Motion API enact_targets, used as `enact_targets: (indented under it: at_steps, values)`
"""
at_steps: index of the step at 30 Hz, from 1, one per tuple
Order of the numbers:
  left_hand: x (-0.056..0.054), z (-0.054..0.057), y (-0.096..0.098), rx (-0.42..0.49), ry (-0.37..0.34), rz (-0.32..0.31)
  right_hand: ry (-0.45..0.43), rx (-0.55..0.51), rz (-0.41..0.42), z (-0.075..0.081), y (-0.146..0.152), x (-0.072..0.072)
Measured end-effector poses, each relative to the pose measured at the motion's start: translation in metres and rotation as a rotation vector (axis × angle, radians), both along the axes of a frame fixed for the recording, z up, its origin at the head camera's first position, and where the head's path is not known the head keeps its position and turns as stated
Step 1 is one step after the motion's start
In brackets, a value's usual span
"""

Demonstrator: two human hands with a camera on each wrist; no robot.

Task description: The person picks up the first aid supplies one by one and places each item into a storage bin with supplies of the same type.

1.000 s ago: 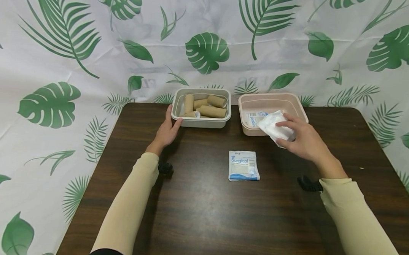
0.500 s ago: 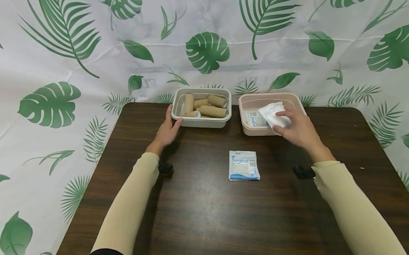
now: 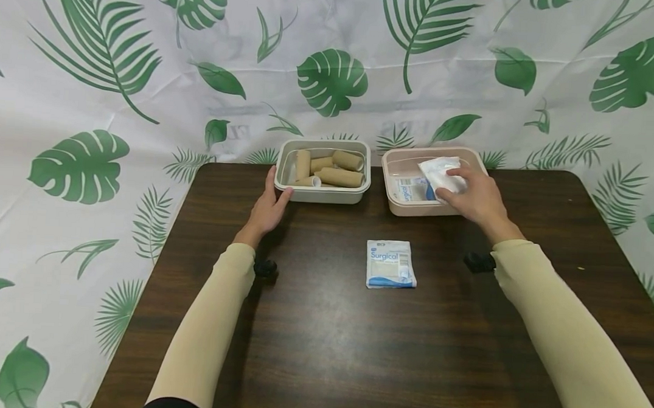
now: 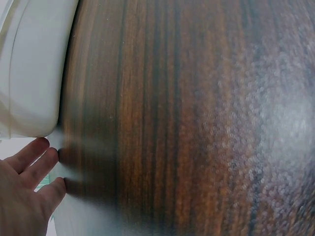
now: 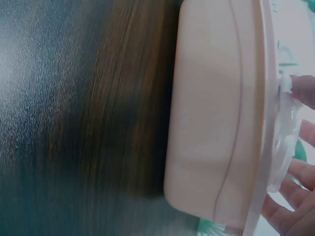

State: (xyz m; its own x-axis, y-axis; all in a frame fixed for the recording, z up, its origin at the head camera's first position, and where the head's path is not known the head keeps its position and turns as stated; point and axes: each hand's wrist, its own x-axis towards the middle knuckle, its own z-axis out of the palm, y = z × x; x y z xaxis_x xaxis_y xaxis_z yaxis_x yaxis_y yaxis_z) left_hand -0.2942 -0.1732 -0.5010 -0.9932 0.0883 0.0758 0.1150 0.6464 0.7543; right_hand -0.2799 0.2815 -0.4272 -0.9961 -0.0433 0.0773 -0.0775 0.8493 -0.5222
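Observation:
At the back of the table, my left hand (image 3: 264, 214) touches the left front corner of a light grey container (image 3: 320, 196) holding several cardboard tubes (image 3: 339, 177). In the left wrist view its fingers lie extended beside the container's end. My right hand (image 3: 477, 198) pinches a white packet (image 3: 442, 172) between thumb and fingers, over the pink container (image 3: 414, 209). Inside that container lies a blue-and-white packet (image 3: 410, 189), partly covered by the held one. The right wrist view shows the held packet (image 5: 285, 137) just at the container's rim.
A packet marked "Surgical" (image 3: 390, 265) lies flat on the dark wooden table (image 3: 321, 344), in front of the gap between the two containers. A white cloth with green leaves (image 3: 332, 82) hangs right behind the table's back edge.
The right hand has carried the white packet farther back and slightly left, from the pink container's front edge to over its inside. The left hand has stayed at the grey container.

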Motion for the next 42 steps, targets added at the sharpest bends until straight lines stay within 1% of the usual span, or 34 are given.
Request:
enact_targets:
  at_steps: [3, 9, 14, 18, 24, 30, 35, 42]
  values:
    - [-0.001, -0.001, -0.001, -0.004, 0.0, 0.0, -0.004, 0.011, -0.011, 0.0, 0.001, -0.004]
    - [-0.002, -0.001, -0.001, -0.001, 0.005, -0.003, 0.016, 0.015, 0.0, -0.002, 0.005, -0.007]
    - [-0.002, -0.001, -0.001, 0.0, 0.004, 0.0, 0.017, 0.01, -0.007, -0.007, 0.009, -0.004]
    - [-0.002, -0.002, -0.001, -0.005, -0.004, 0.008, 0.043, 0.013, 0.003, -0.011, 0.013, -0.001]
    - [-0.001, 0.0, 0.0, -0.008, -0.007, 0.009, 0.151, -0.013, 0.034, -0.016, 0.018, 0.007]
    - [-0.001, 0.001, 0.0, -0.015, -0.009, 0.01, 0.276, -0.059, 0.081, -0.013, 0.02, 0.017]
    - [0.0, 0.001, 0.0, -0.018, -0.015, 0.013, 0.358, -0.08, 0.149, -0.011, 0.02, 0.03]
    - [0.0, 0.002, 0.001, -0.015, -0.021, 0.014, 0.461, -0.069, 0.297, -0.017, 0.007, 0.053]
